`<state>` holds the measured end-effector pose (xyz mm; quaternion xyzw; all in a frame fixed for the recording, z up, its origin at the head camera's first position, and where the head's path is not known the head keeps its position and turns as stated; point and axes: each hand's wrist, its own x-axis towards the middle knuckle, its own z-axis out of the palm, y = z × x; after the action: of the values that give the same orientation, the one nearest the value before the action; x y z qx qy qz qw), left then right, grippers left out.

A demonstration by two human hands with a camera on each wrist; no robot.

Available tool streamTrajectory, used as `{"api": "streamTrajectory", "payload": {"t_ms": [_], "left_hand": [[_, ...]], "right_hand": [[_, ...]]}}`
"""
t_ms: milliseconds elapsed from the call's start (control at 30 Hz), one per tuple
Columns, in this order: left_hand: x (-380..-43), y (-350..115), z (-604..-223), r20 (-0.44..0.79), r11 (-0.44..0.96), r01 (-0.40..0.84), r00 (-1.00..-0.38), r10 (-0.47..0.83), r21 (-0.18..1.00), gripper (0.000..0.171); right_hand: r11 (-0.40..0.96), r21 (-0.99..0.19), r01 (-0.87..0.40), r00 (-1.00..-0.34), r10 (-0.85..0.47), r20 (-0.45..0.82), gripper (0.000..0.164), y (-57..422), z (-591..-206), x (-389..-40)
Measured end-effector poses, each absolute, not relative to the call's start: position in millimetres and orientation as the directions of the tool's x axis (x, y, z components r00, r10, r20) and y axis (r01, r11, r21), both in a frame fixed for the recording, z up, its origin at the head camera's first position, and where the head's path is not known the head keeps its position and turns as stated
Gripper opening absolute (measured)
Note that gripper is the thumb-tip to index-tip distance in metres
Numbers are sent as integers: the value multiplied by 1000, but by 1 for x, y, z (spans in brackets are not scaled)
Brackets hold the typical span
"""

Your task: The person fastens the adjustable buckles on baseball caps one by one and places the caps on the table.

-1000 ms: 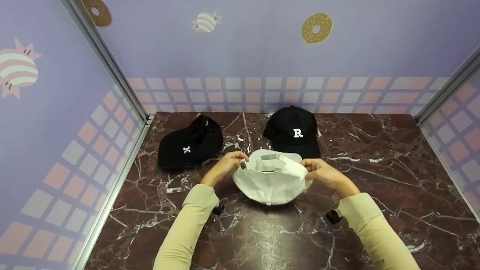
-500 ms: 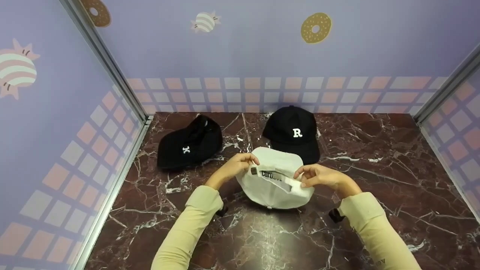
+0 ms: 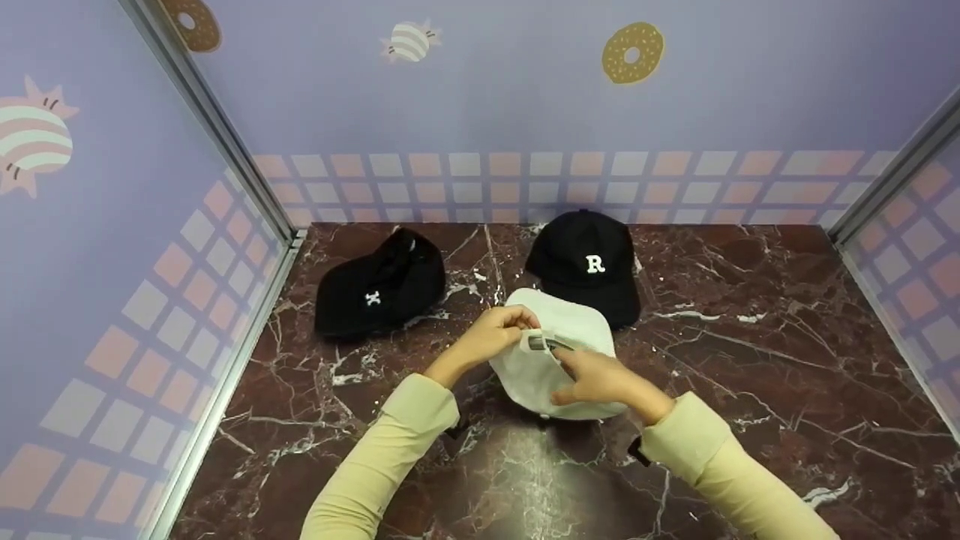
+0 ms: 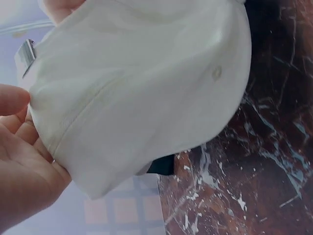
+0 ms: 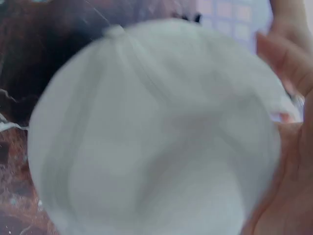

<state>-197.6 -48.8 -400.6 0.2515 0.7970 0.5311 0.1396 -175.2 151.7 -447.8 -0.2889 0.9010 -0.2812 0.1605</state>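
A white baseball cap (image 3: 525,382) is held crown toward me and back opening up, above the table. My left hand (image 3: 490,335) pinches the cap's back edge next to a small metal strap buckle (image 3: 536,343); in the left wrist view its thumb (image 4: 12,99) presses that edge. My right hand (image 3: 600,377) lies over the cap's right side, fingertips right at the strap opening and the thumb spread apart over the crown. In the blurred right wrist view, the right thumb (image 5: 281,56) stands straight beside the cap's edge. The right fingertips are partly hidden.
On the dark red marble table (image 3: 750,360), a black cap with a white R (image 3: 581,251) stands behind the white cap, overlapped by its brim. Another black cap (image 3: 375,292) lies at the back left. Patterned walls (image 3: 480,97) enclose the back and sides.
The left hand has shifted right along with the cap, whose back has turned. My right hand has moved left from the cap's right edge to the strap opening, its thumb and fingers spreading apart.
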Motion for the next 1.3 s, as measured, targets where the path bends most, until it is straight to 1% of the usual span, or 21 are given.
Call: {"api": "streamTrajectory", "payload": {"t_ms": [33, 100, 133, 200, 267, 367, 467, 567, 633, 733, 800, 933, 1067, 1200, 1300], "left_hand": [[-199, -48, -403, 47, 318, 258, -838, 543, 913, 24], [-204, -48, -411, 58, 334, 271, -846, 529, 903, 26], [-206, -48, -415, 65, 339, 274, -853, 518, 900, 26], [-211, -49, -425, 64, 351, 266, -867, 494, 898, 26], [-215, -51, -432, 55, 372, 255, -880, 471, 893, 26], [-217, -53, -437, 40, 398, 247, -886, 462, 883, 26], [-218, -54, -439, 21, 435, 258, -878, 478, 863, 24], [-218, -55, -441, 0, 477, 272, -869, 495, 836, 22], [-217, -55, -442, -14, 506, 278, -867, 499, 817, 21], [-217, -57, -443, -25, 532, 286, -865, 501, 797, 22], [-216, -58, -445, -34, 541, 288, -860, 508, 790, 22], [-217, -61, -449, -59, 552, 286, -850, 524, 784, 24], [-217, -65, -452, -69, 559, 273, -855, 514, 783, 25], [-217, -69, -453, -85, 536, 235, -859, 505, 811, 25], [-217, -71, -453, -95, 499, 199, -859, 504, 844, 25]], "right_hand": [[691, -556, -462, -782, -613, -113, 47, 149, -449, -174], [685, -537, -492, -762, -638, -115, 43, 146, -451, -173], [663, -556, -502, -742, -660, -117, 42, 146, -452, -173], [597, -620, -508, -691, -713, -121, 48, 148, -454, -175], [535, -697, -478, -637, -757, -144, 55, 152, -455, -178], [487, -784, -386, -573, -792, -210, 56, 159, -457, -184], [480, -817, -319, -525, -807, -270, 52, 166, -459, -189], [482, -827, -291, -484, -820, -307, 58, 172, -458, -193], [497, -819, -286, -469, -818, -332, 64, 176, -455, -194], [522, -801, -291, -455, -812, -364, 69, 180, -449, -194], [536, -791, -296, -455, -807, -377, 69, 183, -445, -193], [535, -806, -254, -456, -801, -387, 67, 189, -437, -193], [491, -831, -261, -466, -818, -337, 59, 197, -433, -195], [384, -881, -276, -457, -859, -231, 46, 207, -433, -199], [279, -942, -185, -439, -881, -175, 37, 214, -435, -202]]}}
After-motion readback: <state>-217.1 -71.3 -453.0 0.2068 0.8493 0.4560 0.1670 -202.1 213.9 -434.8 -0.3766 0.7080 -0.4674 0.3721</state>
